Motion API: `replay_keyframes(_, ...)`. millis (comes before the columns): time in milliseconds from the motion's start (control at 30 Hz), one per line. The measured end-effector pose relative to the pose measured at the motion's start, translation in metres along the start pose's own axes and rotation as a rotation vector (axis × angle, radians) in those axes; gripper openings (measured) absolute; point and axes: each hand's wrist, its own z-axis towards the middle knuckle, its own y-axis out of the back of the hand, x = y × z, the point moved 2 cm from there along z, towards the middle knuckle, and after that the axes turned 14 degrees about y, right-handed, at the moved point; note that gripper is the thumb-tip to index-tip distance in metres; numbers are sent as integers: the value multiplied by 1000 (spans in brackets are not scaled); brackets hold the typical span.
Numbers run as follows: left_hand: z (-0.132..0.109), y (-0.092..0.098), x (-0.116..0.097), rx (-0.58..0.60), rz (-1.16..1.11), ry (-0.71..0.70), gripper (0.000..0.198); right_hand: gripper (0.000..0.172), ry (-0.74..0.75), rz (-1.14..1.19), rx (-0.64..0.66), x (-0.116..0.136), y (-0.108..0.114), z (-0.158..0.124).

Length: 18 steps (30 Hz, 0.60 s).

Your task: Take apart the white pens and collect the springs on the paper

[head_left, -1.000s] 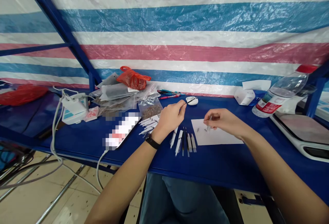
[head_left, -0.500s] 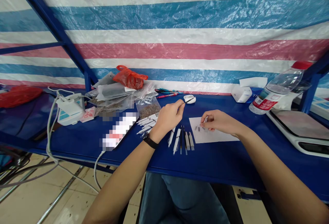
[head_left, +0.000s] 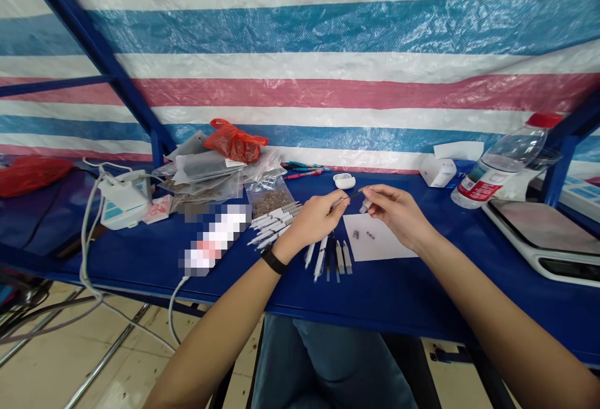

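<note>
My left hand (head_left: 321, 218) is closed in a pinch on a thin dark pen refill (head_left: 355, 196), which points right. My right hand (head_left: 396, 212) meets the refill's far end with thumb and forefinger, and its curled fingers hold a pale grey pen barrel (head_left: 365, 206). Anything tiny at the fingertips is too small to make out. Below the right hand, a white sheet of paper (head_left: 389, 245) bears several tiny dark coils, perhaps springs (head_left: 370, 234). Left of the sheet lie two grey pen grips (head_left: 347, 257), thin refills (head_left: 337, 265) and white pen barrels (head_left: 321, 259).
More white pens (head_left: 272, 224) lie beside a bag of small brown parts (head_left: 272, 201). A white earbud case (head_left: 344, 181) stands behind the hands. At left is a phone (head_left: 218, 240) on a cable; at right, a bottle (head_left: 497, 168) and a scale (head_left: 539, 227).
My right hand has risen from the paper with the pale barrel and come to the refill's end. My left hand has lowered slightly, the refill still in it.
</note>
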Motion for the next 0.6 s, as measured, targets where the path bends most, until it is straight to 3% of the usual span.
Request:
replay_keyframes(133, -1, -3, 0, 35, -9, -23, 23, 53, 84, -5, -8, -1, 4, 4)
replay_keyframes(267, -1, 8, 5, 31, 143, 8, 26, 45, 202, -37, -164, 5, 21, 10)
replay_keyframes(333, 0, 16, 10, 6, 270, 50, 23, 46, 163, -27, -206, 9, 25, 10)
replay_keyframes(467, 1, 27, 21, 55, 406, 122, 19, 47, -76, -104, 18, 8, 10, 1)
replay_keyframes(600, 2, 28, 28, 97, 449, 161, 19, 44, -127, -168, 242, -2, -15, -13)
